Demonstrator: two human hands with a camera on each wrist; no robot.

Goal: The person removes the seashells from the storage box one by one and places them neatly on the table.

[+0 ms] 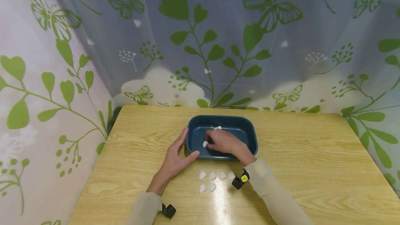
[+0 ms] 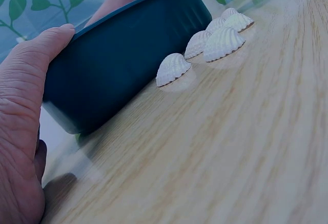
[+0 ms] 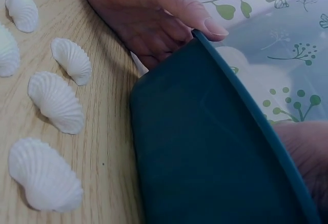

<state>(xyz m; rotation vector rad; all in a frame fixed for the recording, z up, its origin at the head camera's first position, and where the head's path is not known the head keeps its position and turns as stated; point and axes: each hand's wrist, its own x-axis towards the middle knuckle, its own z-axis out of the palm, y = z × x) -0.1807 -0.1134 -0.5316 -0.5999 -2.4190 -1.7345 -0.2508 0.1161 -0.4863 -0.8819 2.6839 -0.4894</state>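
A dark blue-green rectangular basin (image 1: 253,138) stands on the table. My left hand (image 1: 175,155) rests against its left end, fingers fairly straight along the side and thumb at the near corner; the right wrist view shows that thumb (image 3: 197,16) on the rim. Reaching over the near wall, my right hand (image 1: 226,142) is inside the basin, pinching a small white seashell (image 1: 205,143) between thumb and fingertips. Another white shell (image 1: 217,127) lies near the far wall, partly behind this hand. The basin wall hides the right fingers from both wrist views.
Several ribbed white seashells (image 1: 212,175) lie in two rows on the wooden table (image 1: 312,162), in front of the basin. One shell (image 1: 231,175) sits close to the right wrist camera (image 1: 238,182). A patterned curtain (image 1: 218,44) hangs behind the table and another along its left.
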